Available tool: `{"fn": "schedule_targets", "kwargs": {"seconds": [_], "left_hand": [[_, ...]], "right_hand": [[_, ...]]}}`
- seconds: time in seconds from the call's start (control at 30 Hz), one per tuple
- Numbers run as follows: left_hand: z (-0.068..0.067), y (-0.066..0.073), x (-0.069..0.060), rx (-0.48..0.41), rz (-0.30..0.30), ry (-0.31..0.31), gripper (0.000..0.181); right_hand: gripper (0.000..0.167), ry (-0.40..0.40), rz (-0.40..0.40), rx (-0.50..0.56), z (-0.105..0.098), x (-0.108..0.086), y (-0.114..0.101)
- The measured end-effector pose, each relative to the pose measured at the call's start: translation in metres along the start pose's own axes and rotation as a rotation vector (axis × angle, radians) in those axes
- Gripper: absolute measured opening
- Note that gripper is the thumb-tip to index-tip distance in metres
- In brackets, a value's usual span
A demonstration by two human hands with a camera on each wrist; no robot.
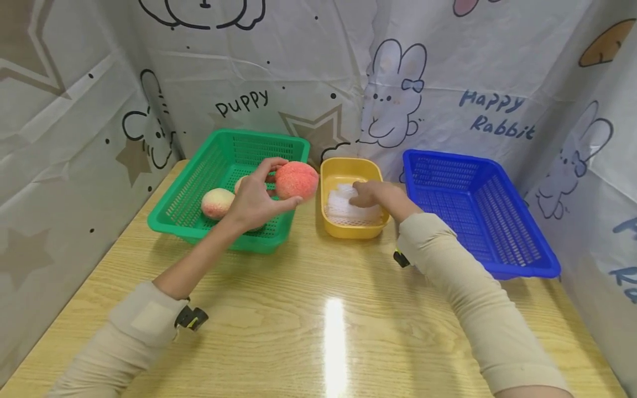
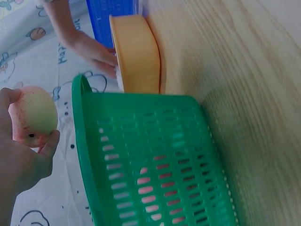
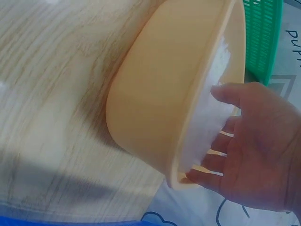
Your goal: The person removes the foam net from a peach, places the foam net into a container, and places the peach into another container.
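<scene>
My left hand (image 1: 255,202) holds a pink-red peach (image 1: 297,181) between thumb and fingers, above the right side of a green basket (image 1: 283,224). In the left wrist view this peach (image 2: 40,115) shows a paler yellowish side and a small dark spot at its end. More peaches (image 1: 217,202) lie inside the green basket, partly behind my left hand. My right hand (image 1: 375,196) reaches into a yellow bin (image 1: 352,232) and touches white foam netting (image 1: 343,207). Seen from the right wrist, its fingers (image 3: 214,162) are spread and the thumb lies apart, against the white netting (image 3: 207,120).
To the right of the yellow bin stands a blue basket (image 1: 450,202), partly behind the right sleeve. All the containers are on a wooden table (image 1: 269,309). A printed white cloth (image 1: 298,66) hangs behind them and along both sides.
</scene>
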State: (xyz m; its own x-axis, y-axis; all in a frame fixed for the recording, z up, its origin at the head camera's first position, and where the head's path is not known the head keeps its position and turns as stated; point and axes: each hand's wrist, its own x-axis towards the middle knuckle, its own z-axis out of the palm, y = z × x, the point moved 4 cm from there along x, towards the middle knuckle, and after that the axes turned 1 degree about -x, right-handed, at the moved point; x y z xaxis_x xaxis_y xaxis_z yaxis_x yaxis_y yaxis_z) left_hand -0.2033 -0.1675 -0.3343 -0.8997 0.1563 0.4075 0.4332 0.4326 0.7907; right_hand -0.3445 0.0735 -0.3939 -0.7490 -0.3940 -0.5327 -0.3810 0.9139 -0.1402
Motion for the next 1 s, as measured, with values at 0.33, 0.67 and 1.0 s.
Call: {"fn": "schedule_targets", "kwargs": {"seconds": [0.33, 0.67, 1.0], "left_hand": [[-0.032, -0.017, 0.006, -0.005, -0.094, 0.046, 0.071], [-0.068, -0.043, 0.007, 0.133, -0.177, 0.113, 0.075], [-0.087, -0.061, 0.006, 0.185, -0.251, 0.128, 0.078]], "right_hand": [[0.047, 0.103, -0.043, -0.189, 0.004, 0.009, -0.005], [0.055, 0.027, 0.034, -0.118, 0.009, 0.013, -0.002], [0.053, 0.057, 0.038, 0.032, 0.008, 0.015, 0.003]]}}
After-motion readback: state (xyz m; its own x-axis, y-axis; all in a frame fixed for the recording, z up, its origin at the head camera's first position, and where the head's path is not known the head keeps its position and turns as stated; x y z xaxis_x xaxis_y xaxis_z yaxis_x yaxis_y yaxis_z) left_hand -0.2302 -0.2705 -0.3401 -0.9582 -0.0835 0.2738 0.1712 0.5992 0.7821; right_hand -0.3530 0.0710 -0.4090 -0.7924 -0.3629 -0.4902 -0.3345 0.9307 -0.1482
